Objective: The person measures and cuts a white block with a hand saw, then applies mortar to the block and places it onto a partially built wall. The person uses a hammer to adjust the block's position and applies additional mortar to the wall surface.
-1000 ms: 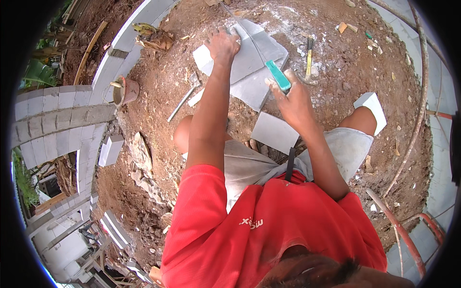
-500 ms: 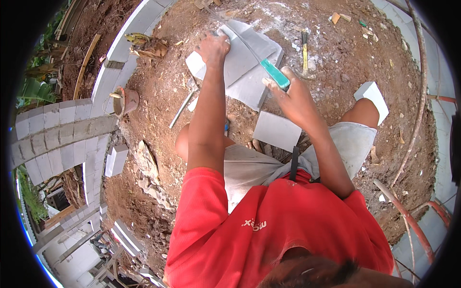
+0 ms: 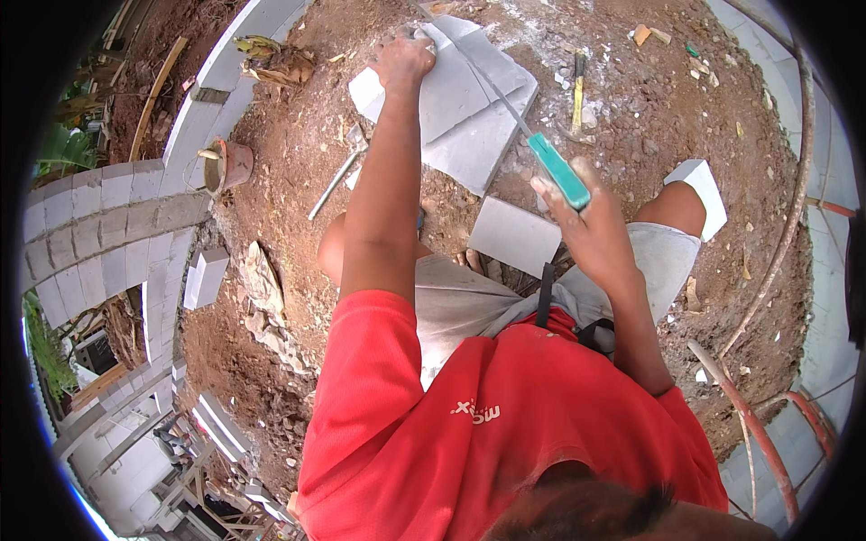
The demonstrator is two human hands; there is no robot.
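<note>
My right hand (image 3: pixel 591 221) is closed round the teal handle of a hand saw (image 3: pixel 557 171). Its thin blade runs up and left across a light grey building block (image 3: pixel 448 104). Toward the block's far left part, my left hand (image 3: pixel 403 59) presses down with its fingers spread over the surface. Beneath that block lies another flat grey slab (image 3: pixel 483 149), turned at an angle. A smaller grey block (image 3: pixel 514 238) is on the ground between my legs, close to my feet. The saw's far tip reaches the picture's top rim.
A hammer (image 3: pixel 577 95) with a yellow handle lies right of the slabs, and a metal-handled tool (image 3: pixel 336 180) lies left. Further left stand a bucket (image 3: pixel 236 165) and a block wall (image 3: pixel 117 230). A white block (image 3: pixel 704 194) sits by my right knee; pipes (image 3: pixel 753 442) run along the right.
My right hand has drawn the saw back toward me and to the right. My left hand stays on the block, and the whole view has shifted slightly.
</note>
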